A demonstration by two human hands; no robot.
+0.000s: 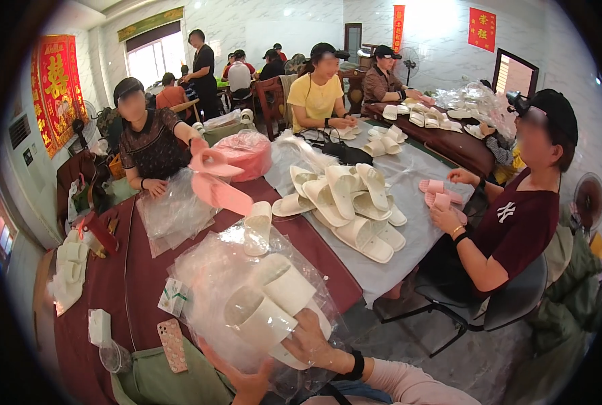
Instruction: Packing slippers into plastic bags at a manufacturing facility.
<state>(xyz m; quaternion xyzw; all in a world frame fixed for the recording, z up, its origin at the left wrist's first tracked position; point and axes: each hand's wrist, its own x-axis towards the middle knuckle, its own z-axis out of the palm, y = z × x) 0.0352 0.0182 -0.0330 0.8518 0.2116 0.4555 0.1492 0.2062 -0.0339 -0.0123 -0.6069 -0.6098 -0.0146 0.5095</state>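
Note:
A pair of cream slide slippers point(289, 287) lies over a clear plastic bag point(203, 297) in front of me, toes pointing away. My right hand point(309, 343) is closed on the slippers at their heel end from the right, its fingertips partly hidden. My left hand point(248, 383) comes up from the lower edge beneath the bag and the nearer slipper, thumb and fingers round the bag's near side. Whether it also touches the slipper I cannot tell. Just beyond the pair, a single cream slipper point(257, 228) rests at the bag's far edge.
A heap of cream slippers point(345, 199) covers the grey sheet point(375, 277). At left lie clear bags point(169, 212), a small box point(172, 297), and a phone point(172, 345) on green cloth. A person opposite holds pink slippers point(216, 179); another at right handles pink slippers point(441, 196).

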